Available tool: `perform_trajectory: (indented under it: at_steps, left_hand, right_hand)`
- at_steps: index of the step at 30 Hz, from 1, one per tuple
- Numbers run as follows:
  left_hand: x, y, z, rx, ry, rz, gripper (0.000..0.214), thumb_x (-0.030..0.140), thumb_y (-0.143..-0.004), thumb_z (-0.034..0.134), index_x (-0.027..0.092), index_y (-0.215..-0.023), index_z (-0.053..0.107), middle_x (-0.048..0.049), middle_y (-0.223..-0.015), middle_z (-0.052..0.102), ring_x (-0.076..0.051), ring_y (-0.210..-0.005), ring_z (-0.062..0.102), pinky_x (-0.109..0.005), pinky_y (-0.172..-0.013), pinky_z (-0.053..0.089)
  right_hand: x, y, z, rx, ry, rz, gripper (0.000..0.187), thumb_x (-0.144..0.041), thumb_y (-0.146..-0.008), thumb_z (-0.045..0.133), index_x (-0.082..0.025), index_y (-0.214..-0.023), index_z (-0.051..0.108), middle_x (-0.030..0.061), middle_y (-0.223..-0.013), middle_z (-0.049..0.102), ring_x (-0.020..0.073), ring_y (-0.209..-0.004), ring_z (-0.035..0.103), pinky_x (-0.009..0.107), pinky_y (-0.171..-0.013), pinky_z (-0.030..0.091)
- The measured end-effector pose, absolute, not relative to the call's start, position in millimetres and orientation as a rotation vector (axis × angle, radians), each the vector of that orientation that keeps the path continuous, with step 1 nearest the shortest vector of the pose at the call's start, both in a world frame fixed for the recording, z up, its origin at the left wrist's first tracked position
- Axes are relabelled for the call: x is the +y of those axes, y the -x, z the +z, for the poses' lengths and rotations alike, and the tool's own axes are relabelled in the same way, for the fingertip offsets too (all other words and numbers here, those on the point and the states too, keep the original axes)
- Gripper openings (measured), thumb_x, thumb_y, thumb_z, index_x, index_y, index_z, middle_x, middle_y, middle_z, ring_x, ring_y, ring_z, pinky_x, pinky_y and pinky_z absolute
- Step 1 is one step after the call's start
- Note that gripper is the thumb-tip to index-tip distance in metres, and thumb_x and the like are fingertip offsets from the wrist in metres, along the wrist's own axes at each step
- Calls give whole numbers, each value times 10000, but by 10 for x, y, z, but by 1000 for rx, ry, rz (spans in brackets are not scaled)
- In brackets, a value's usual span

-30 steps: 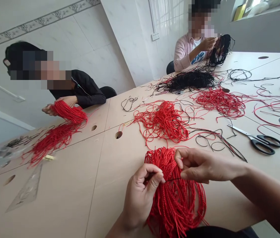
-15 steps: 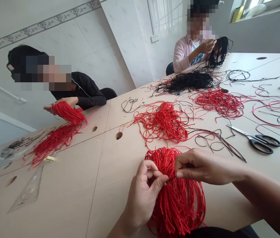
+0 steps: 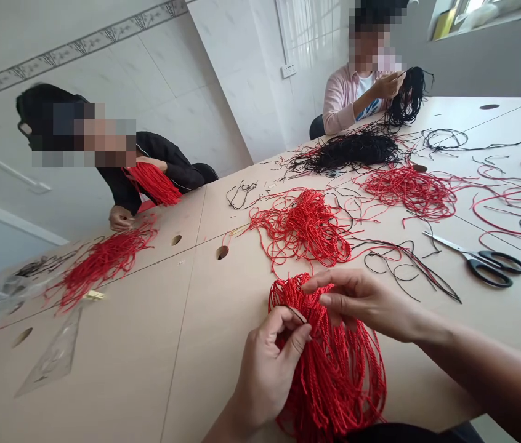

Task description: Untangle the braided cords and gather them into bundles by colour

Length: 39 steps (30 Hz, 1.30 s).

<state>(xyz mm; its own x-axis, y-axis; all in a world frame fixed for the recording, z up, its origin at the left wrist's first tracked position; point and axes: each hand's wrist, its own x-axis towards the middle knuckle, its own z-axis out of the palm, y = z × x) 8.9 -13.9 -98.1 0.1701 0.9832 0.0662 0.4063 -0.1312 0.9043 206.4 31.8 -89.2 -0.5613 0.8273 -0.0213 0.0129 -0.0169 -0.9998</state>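
Observation:
A thick bundle of red twisted cords (image 3: 329,381) lies in front of me and hangs toward my lap at the table's near edge. My left hand (image 3: 272,363) is at its left side, thumb and forefinger pinching a thin black cord (image 3: 296,313) that loops over the forefinger. Above the upper part of the bundle is my right hand (image 3: 362,301), its fingers apart and nothing visible in them. Whether its lower fingers touch the red cords I cannot tell.
Black-handled scissors (image 3: 491,261) lie at the right, beside loose black cords (image 3: 415,264). Beyond my hands are a red cord pile (image 3: 311,227) and a black cord pile (image 3: 357,151). A clear set square (image 3: 55,354) lies left. Two people (image 3: 168,157) sit across, handling cords.
My right hand has let go of the black cord and opened, lifting slightly. My left hand keeps its pinch. The person at left has lifted the red bundle up and right, lowering one hand.

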Motion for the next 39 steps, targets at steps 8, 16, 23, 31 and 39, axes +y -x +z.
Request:
perform_trajectory:
  at_steps: [8,16,23,31,39]
  left_hand:
    - [-141,-95,-965,1264,-1549,928,132,307,-894,606,196,-822,613,13,-728,632,-122,-671,588,-212,-644,491]
    - [-154,-114,-977,1345,-1574,964,97,285,-856,643,210,-831,587,17,-749,630,-129,-708,622,-213,-668,521]
    - [-191,-122,-1012,1325,-2345,1109,179,46,-835,590,215,-884,620,4,-762,697,-138,-680,662,-229,-673,539]
    - [-162,-98,-1017,1345,-2532,1130,208,63,-870,571,201,-991,669,-43,-862,733,-167,-760,705,-262,-752,572]
    - [-160,-98,-920,1441,-2223,916,94,111,-828,625,199,-813,657,-13,-816,638,-134,-734,657,-210,-676,550]
  right_hand:
    - [230,-1966,-852,-2123,846,1043,128,-98,-866,625,-175,-864,727,32,-842,680,113,-754,611,198,-682,461]
    - [207,-1918,-882,-2146,933,955,125,-28,-769,601,-145,-726,615,-11,-689,583,79,-598,478,179,-554,354]
    - [201,-1897,-891,-2073,1036,1064,140,-15,-722,568,-150,-688,566,-36,-663,543,62,-566,440,161,-531,339]
    - [189,-1898,-930,-2068,1024,1036,124,-39,-745,570,-155,-698,571,-25,-683,564,74,-593,465,177,-563,355]
    - [180,-1926,-935,-2144,915,858,102,-72,-795,574,-153,-762,627,11,-748,624,104,-668,545,202,-626,398]
